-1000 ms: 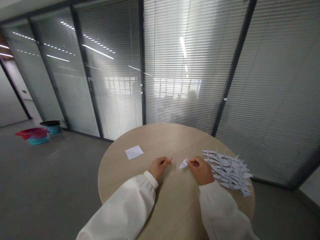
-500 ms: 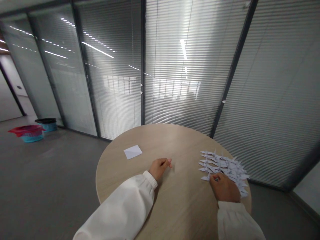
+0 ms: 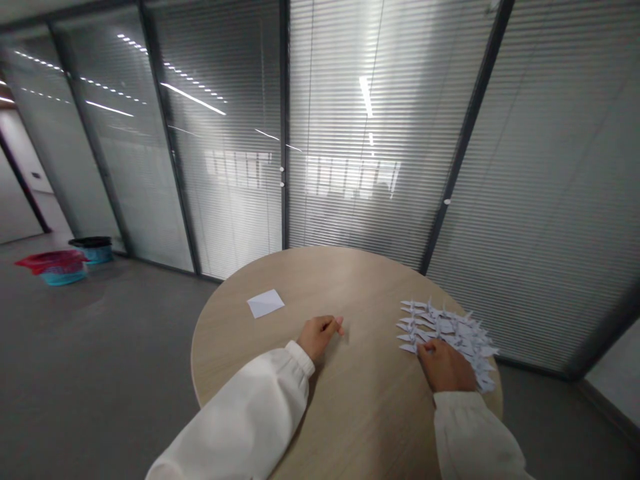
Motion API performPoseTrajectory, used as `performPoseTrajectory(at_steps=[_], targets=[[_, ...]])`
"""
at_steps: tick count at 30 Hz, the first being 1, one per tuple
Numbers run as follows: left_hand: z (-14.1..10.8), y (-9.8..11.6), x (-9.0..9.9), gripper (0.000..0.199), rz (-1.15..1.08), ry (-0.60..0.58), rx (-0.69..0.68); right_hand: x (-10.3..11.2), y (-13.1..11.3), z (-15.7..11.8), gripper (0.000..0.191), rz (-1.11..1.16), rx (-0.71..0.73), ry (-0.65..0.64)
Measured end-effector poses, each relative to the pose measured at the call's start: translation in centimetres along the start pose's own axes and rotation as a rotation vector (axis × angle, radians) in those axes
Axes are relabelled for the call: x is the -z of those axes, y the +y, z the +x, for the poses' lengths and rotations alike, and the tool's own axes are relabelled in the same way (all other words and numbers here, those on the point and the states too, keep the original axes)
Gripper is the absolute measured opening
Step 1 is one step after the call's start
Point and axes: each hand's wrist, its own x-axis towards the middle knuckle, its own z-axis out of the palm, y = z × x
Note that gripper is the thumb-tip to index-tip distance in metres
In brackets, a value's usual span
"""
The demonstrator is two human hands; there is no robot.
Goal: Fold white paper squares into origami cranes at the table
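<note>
Rows of folded white paper cranes (image 3: 453,328) stand close together on the right part of the round table (image 3: 345,273). At their near left corner, my right hand (image 3: 447,363) pinches a paper crane (image 3: 408,348), whose pointed end juts out to the left of the fingertips. The rest of that crane is hidden behind the hand. My left hand (image 3: 320,337) rests on the table's middle with its fingers curled closed, and nothing shows in it. Beyond it to the left lies a flat square of white paper (image 3: 265,303) with a diagonal crease.
Glass partitions with blinds (image 3: 370,120) rise right behind the table. On the grey floor at the far left stand a blue bin with a red liner (image 3: 55,267) and a blue bin with a black liner (image 3: 95,249).
My right hand has shifted slightly away from me with the pinched crane, bringing it closer to the row beyond. My left hand and the paper square stay put.
</note>
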Motion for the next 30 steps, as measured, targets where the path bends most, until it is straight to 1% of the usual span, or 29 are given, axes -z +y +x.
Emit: performPoseTrajectory(at_steps=[3, 8, 10, 12, 15, 18, 20, 21, 22, 24, 27, 28, 30], targets=[[0.0, 0.1, 0.0, 0.051, 0.000, 0.003, 0.000, 0.1, -0.1, 0.0, 0.028, -0.002, 0.009, 0.008], [0.0, -0.1, -0.1, 0.051, -0.004, 0.003, -0.005, 0.4, -0.3, -0.1, 0.027, -0.007, -0.006, -0.034], [0.0, -0.2, -0.1, 0.051, -0.003, -0.001, -0.003, 0.7, -0.5, -0.3, 0.027, 0.004, -0.013, -0.011], [0.1, -0.2, -0.1, 0.051, 0.005, -0.004, -0.003, 0.9, -0.9, -0.7, 0.028, -0.007, -0.014, 0.052], [0.1, -0.1, 0.0, 0.049, 0.025, -0.003, -0.003, 1.1, -2.1, -1.5, 0.020, 0.002, 0.143, 0.156], [0.1, -0.1, 0.1, 0.047, 0.072, 0.019, -0.024, 0.9, -4.0, -2.6, 0.018, 0.031, 0.372, 0.191], [0.2, -0.3, 0.2, 0.045, 0.116, 0.058, -0.054, 0.8, -5.6, -3.1, 0.016, 0.080, 0.532, 0.146], [0.3, -0.5, 0.2, 0.043, 0.137, 0.086, -0.074, 0.8, -6.4, -3.2, 0.016, 0.111, 0.584, 0.127], [0.4, -0.7, 0.2, 0.042, 0.158, 0.116, -0.095, 0.8, -7.2, -3.2, 0.016, 0.140, 0.630, 0.105], [0.5, -1.3, 0.3, 0.042, 0.213, 0.147, -0.133, 0.7, -8.6, -2.8, 0.018, 0.184, 0.675, 0.040], [0.7, -2.2, 0.3, 0.040, 0.363, 0.136, -0.185, -0.1, -10.6, -1.5, 0.031, 0.192, 0.680, -0.066], [0.7, -2.4, 0.2, 0.039, 0.434, 0.147, -0.178, -0.6, -11.1, -1.0, 0.037, 0.168, 0.659, -0.090], [0.6, -2.9, 0.2, 0.042, 0.586, 0.152, -0.105, -1.7, -11.9, -0.3, 0.046, 0.105, 0.608, -0.169]])
